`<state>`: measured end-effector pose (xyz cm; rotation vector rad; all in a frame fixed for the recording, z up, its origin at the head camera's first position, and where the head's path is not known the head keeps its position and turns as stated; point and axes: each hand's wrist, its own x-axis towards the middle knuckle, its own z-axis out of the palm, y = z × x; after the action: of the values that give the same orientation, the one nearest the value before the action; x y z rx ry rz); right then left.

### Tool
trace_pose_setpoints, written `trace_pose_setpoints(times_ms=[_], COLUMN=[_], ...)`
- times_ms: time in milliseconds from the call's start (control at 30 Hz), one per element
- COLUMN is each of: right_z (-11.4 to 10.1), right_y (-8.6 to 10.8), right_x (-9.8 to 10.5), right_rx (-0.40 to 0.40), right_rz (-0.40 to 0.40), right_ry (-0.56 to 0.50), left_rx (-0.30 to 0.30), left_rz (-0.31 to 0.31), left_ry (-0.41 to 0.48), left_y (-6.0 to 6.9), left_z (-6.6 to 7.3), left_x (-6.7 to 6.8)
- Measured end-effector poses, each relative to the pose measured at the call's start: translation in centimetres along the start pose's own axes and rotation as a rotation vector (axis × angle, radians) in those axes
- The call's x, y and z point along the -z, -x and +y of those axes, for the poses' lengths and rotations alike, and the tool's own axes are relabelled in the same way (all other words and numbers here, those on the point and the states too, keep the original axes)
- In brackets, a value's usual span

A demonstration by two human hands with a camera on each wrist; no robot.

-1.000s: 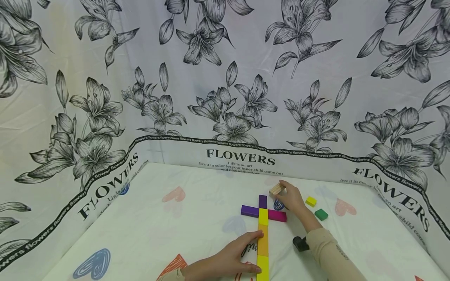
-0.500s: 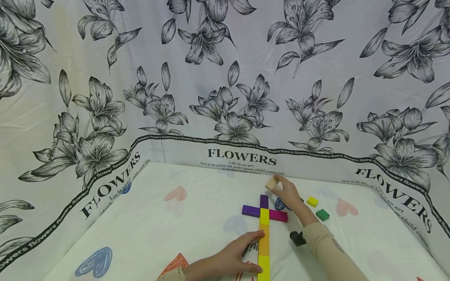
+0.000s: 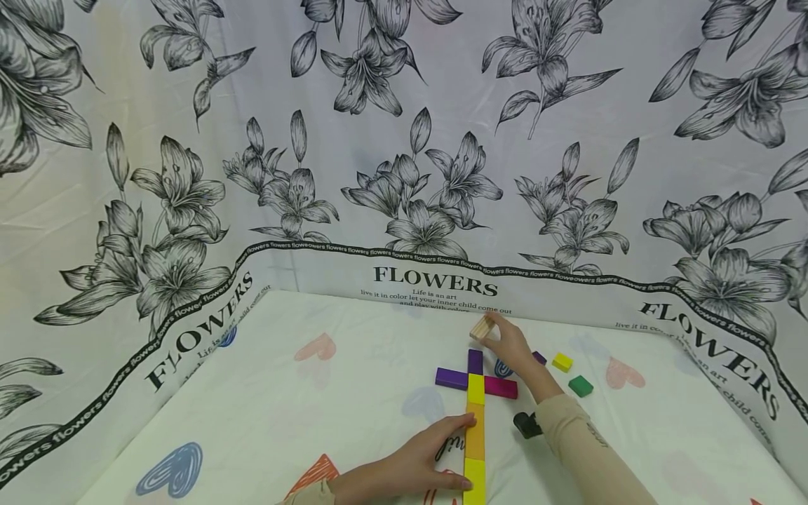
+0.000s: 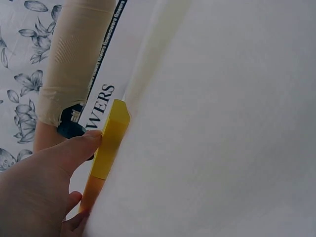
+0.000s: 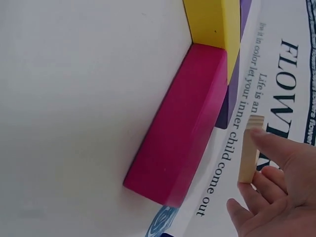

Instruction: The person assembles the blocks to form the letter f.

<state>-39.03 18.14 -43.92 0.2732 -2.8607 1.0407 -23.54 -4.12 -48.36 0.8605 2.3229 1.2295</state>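
Note:
In the head view, colored blocks lie end to end in a column: yellow (image 3: pixel 475 484), orange (image 3: pixel 475 438), small yellow (image 3: pixel 475 389), then purple (image 3: pixel 475 361) at the far end. A second purple block (image 3: pixel 451 378) juts left and a magenta block (image 3: pixel 501 388) juts right. My left hand (image 3: pixel 404 459) rests against the column's left side, its thumb touching the yellow block and a fingertip the orange one. Just beyond the far purple block, my right hand (image 3: pixel 513 348) pinches a plain wooden block (image 3: pixel 482 327), seen side-on in the right wrist view.
Right of my right wrist lie a yellow block (image 3: pixel 562 362), a green block (image 3: pixel 581 386) and a purple block (image 3: pixel 539 358) partly hidden by that wrist. A black wrist camera (image 3: pixel 524 425) hangs under the right forearm. A floral curtain (image 3: pixel 429 182) stands behind the white heart-print cloth (image 3: pixel 353 393).
My right hand has moved left and slightly away with the wooden block, toward the column's far end. A purple block has come into sight behind the wrist. The left hand stays put.

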Motion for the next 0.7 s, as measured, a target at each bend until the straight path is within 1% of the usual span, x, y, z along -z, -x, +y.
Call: trace_pose_setpoints(times_ms=[100,400,700], right_z=[0.0,0.5,0.4], right_y=[0.0,-0.3,-0.1], right_x=[-0.2,-0.9,-1.4], right_rx=[-0.011,-0.016,-0.014], right_rz=[-0.006,-0.011,-0.019], right_ry=[-0.013,-0.009,0.005], left_rx=[-0.008,-0.029,-0.014], left_rz=[-0.002,0.005,-0.001], left_ry=[-0.003,-0.019,-0.002], left_y=[0.0,0.0,0.0], left_z=[-0.1,-0.1,-0.2], left_x=[0.0,0.0,0.0])
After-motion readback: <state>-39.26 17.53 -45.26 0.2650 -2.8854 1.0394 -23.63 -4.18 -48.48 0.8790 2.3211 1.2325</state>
